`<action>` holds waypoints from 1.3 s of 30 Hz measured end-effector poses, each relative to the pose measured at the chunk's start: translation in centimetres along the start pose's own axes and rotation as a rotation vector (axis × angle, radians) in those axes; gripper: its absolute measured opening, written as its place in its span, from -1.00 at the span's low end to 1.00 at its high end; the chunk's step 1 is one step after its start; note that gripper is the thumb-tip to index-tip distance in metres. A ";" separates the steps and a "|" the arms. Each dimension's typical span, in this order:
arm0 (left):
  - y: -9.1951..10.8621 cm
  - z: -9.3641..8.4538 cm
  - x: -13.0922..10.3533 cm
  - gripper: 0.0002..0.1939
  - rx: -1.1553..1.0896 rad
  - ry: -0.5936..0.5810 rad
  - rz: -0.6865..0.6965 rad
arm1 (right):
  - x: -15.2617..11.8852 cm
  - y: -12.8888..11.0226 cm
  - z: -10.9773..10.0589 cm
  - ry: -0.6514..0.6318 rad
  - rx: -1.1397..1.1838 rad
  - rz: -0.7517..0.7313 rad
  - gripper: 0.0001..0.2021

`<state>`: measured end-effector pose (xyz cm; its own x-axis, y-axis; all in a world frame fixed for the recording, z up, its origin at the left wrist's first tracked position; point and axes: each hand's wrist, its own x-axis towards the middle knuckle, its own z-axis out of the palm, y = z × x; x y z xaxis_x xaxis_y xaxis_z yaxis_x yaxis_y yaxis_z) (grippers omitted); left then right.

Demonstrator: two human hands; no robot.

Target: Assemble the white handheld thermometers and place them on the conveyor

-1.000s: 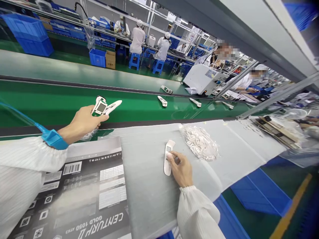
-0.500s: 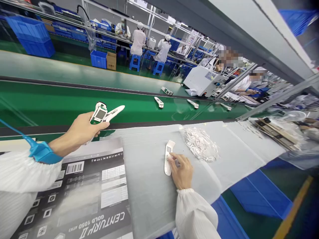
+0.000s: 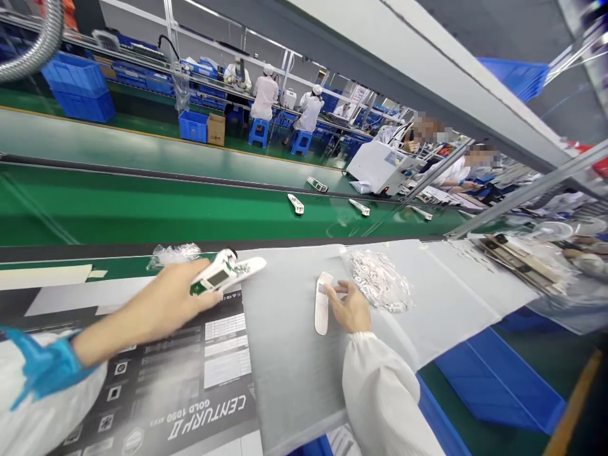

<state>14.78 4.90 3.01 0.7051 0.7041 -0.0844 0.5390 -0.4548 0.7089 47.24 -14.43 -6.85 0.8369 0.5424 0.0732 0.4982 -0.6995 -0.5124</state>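
Note:
My left hand grips an opened white handheld device, with a small grey screen and green circuit board showing. A slim white shell part sticks out from it to the right. The device is held above the near edge of the belt, over the printed sheet. On the grey mat lies a white plastic cover with a window near its top. My right hand has its thumb and fingers closed at the cover's upper right edge, by the window. Beside that hand rests a clear bag of small white parts.
Several white device halves, one of them here, lie on the green conveyor belt. A black printed sheet covers the left of the bench. Crumpled clear plastic lies beyond my left hand. Blue bins stand below at right. Co-workers sit across.
My left hand has brought the device down and right, from over the belt to over the bench. My right hand stays at the cover, its fingers shifted toward the upper edge. The view has shifted slightly.

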 end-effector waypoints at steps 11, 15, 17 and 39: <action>-3.9 2.5 -7.3 -0.56 -0.375 -0.107 -0.148 | 2.1 -3.4 -2.2 -0.269 0.295 0.007 -0.74; -4.5 1.7 -9.8 -0.40 -0.566 -0.069 -0.347 | -1.4 -5.2 -4.0 -0.391 0.468 0.014 -0.62; -4.1 1.8 -10.4 -0.35 -0.591 -0.003 -0.379 | -4.0 -7.1 -4.0 -0.441 0.528 0.001 -0.54; -1.9 3.6 -12.1 -0.56 -0.417 0.214 -0.184 | -18.3 -17.0 2.6 -0.976 1.229 -0.040 -0.55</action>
<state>6.89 -4.69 0.16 0.4817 0.8681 -0.1200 0.3849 -0.0865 0.9189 22.84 -11.22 -1.70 0.1222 0.9705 -0.2077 -0.3738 -0.1489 -0.9155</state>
